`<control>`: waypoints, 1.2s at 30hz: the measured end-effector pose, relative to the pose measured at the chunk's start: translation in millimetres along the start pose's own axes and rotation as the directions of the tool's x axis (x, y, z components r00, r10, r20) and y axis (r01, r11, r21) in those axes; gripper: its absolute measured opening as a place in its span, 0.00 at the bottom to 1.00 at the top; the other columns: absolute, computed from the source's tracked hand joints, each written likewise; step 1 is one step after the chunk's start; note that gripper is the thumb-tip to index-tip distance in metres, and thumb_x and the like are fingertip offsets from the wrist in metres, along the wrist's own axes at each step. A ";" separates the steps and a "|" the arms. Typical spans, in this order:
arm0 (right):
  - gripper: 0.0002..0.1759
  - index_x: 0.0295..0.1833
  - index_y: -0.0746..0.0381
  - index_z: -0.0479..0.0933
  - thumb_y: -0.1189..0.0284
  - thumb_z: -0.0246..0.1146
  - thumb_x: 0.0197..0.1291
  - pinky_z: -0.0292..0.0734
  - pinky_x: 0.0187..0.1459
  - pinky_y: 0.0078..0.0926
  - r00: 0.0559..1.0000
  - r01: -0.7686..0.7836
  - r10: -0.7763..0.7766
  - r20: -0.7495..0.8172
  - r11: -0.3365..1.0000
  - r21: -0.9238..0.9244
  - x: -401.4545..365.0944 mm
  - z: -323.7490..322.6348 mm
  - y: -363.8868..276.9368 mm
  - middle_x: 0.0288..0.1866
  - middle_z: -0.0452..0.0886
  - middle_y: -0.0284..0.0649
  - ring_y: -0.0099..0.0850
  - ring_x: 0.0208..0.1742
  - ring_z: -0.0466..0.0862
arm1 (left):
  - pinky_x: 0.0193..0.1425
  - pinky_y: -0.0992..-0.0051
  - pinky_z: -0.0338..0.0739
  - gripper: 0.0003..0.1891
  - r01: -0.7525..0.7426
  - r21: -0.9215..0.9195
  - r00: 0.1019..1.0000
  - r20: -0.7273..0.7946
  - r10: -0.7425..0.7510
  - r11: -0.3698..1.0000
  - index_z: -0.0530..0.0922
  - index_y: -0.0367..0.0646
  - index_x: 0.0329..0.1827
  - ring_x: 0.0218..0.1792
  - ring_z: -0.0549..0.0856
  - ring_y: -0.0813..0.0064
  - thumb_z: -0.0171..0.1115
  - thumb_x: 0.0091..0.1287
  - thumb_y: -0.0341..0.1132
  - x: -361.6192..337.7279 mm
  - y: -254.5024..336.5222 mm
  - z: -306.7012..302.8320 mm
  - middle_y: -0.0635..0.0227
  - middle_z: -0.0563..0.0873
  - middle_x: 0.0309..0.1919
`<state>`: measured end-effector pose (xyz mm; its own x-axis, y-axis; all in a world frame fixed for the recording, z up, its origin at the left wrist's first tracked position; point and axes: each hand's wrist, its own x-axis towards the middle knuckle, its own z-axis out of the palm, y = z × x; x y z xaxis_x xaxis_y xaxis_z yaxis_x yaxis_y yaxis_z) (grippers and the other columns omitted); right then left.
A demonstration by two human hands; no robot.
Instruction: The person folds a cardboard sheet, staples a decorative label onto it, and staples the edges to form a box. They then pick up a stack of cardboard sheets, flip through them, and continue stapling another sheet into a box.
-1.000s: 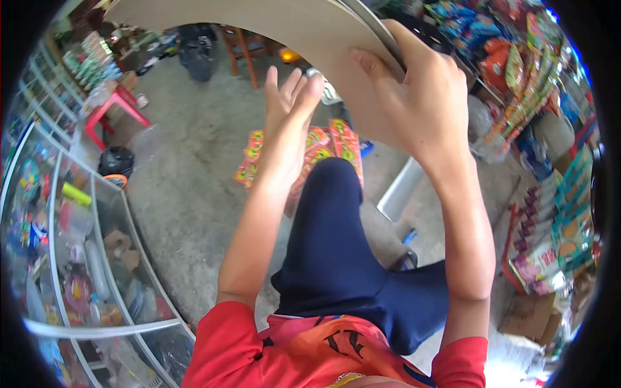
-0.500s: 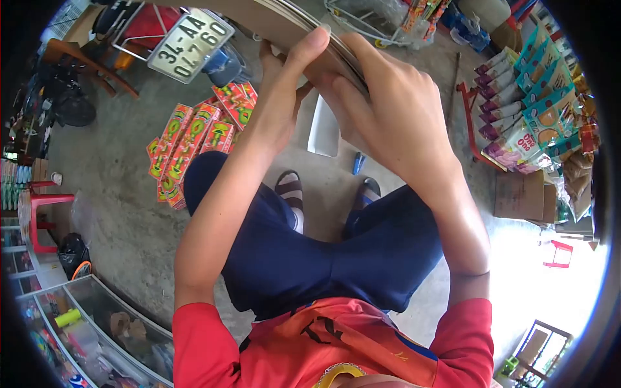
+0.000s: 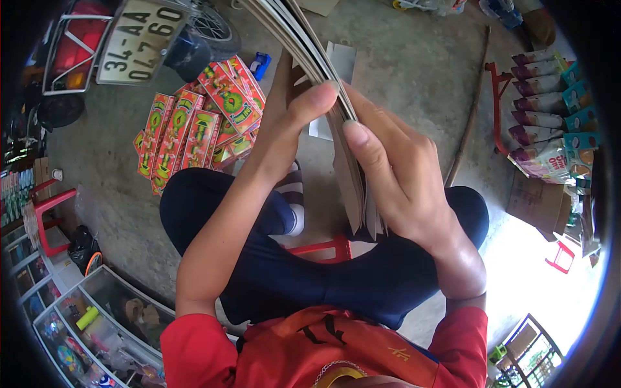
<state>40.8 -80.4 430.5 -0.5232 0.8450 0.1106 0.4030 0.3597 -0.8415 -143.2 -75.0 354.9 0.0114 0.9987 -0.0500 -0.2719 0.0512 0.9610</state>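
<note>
I hold a stack of flat cardboard sheets [image 3: 348,178] nearly on edge between my two hands, above my lap. My left hand [image 3: 291,126] grips its left side, thumb on the sheets' edges and fingers partly hidden behind. On the other side, my right hand [image 3: 404,168] presses with the thumb near the edges, its fingers along the outer face. The sheets fan slightly apart at the lower end. A pale flat piece [image 3: 341,59] lies on the floor beyond them. Left of it is a pile of red and green printed boxes [image 3: 229,97], with a small blue object [image 3: 260,66] beside it.
A motorbike with a licence plate [image 3: 139,42] stands at the upper left. Hanging snack packets [image 3: 540,119] and a cardboard box [image 3: 540,204] are at the right, near a long stick [image 3: 469,107]. A glass display case [image 3: 107,330] and red stool [image 3: 48,216] are left.
The stack has turned more upright and its lower end has come down toward my lap. My right hand has moved lower, its thumb now at the edges. The view has shifted.
</note>
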 end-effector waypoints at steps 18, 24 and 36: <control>0.28 0.72 0.72 0.74 0.59 0.56 0.81 0.83 0.49 0.35 0.990 -0.139 0.141 -0.015 0.985 0.102 -12.0 -19.7 18.6 0.47 0.88 0.56 0.46 0.48 0.91 | 0.63 0.59 0.83 0.47 0.036 -0.043 0.999 -0.023 -0.037 0.998 0.71 0.34 0.71 0.57 0.88 0.58 0.34 0.75 0.73 -3.6 11.2 21.1 0.45 0.84 0.62; 0.30 0.73 0.69 0.73 0.56 0.59 0.80 0.86 0.51 0.43 0.996 -0.084 0.086 -0.012 0.988 0.133 -15.8 -2.7 33.2 0.49 0.88 0.61 0.54 0.51 0.91 | 0.71 0.64 0.73 0.36 0.134 -0.090 0.991 -0.013 -0.136 0.987 0.69 0.43 0.75 0.61 0.83 0.69 0.60 0.73 0.58 -5.9 4.2 19.3 0.63 0.82 0.61; 0.31 0.69 0.71 0.74 0.56 0.64 0.76 0.86 0.53 0.42 0.997 -0.070 0.071 -0.001 0.983 0.172 -7.2 -0.5 41.1 0.49 0.89 0.61 0.51 0.53 0.92 | 0.72 0.61 0.70 0.43 0.166 0.018 0.983 -0.081 -0.164 0.986 0.76 0.41 0.69 0.64 0.82 0.67 0.50 0.71 0.73 -8.9 6.2 19.3 0.60 0.84 0.60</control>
<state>61.4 -71.5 395.4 -0.4927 0.8687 0.0505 0.3034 0.2259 -0.9257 -126.4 -83.4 366.6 -0.0226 0.9732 -0.2288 -0.2488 0.2162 0.9441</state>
